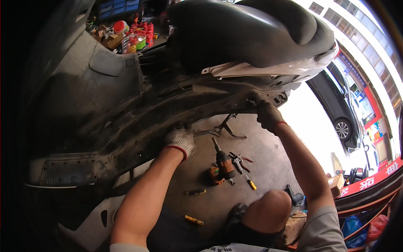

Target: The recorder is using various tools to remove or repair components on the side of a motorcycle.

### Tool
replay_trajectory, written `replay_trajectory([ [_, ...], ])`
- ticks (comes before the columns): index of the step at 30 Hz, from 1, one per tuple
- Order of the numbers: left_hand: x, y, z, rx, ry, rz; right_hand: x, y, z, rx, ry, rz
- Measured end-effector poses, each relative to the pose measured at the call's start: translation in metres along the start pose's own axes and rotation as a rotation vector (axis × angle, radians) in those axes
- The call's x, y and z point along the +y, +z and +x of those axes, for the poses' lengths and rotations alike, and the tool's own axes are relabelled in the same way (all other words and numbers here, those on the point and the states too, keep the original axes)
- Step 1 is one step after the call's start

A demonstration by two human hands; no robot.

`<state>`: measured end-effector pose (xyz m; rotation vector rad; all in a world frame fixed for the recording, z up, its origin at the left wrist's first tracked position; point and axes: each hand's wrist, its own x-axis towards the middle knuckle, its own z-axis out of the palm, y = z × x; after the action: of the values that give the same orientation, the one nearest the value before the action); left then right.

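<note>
A scooter with a black seat (243, 33) takes up the upper part of the head view. Along its near side runs a long, dusty dark plastic panel (147, 117), which curves from the lower left up to the right. My left hand (180, 140), in a white knit glove with a red cuff, grips the panel's lower edge near its middle. My right hand (268, 115), its glove soiled dark, is closed at the panel's right end, below a pale body strip (252, 70). The panel hides the fingertips of both hands.
On the floor below lie a cordless power tool (225, 165), pliers (241, 160), a yellow-handled screwdriver (252, 185) and another yellow-handled tool (194, 220). A metal stand (228, 126) is under the panel. Red bottles (145, 33) stand at the back left. A dark car (336, 105) is parked outside.
</note>
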<state>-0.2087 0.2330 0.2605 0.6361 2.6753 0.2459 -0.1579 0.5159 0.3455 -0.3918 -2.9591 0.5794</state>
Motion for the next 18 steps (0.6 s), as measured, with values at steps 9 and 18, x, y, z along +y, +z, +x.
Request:
replay_trajectory([
  [9,-0.007,0.009,0.003,0.041,0.040,0.026,-0.001,0.007,0.004,0.024,-0.058,0.209],
  [18,0.035,0.034,-0.029,0.070,0.380,0.197,0.024,-0.003,0.011,0.135,0.083,-0.001],
])
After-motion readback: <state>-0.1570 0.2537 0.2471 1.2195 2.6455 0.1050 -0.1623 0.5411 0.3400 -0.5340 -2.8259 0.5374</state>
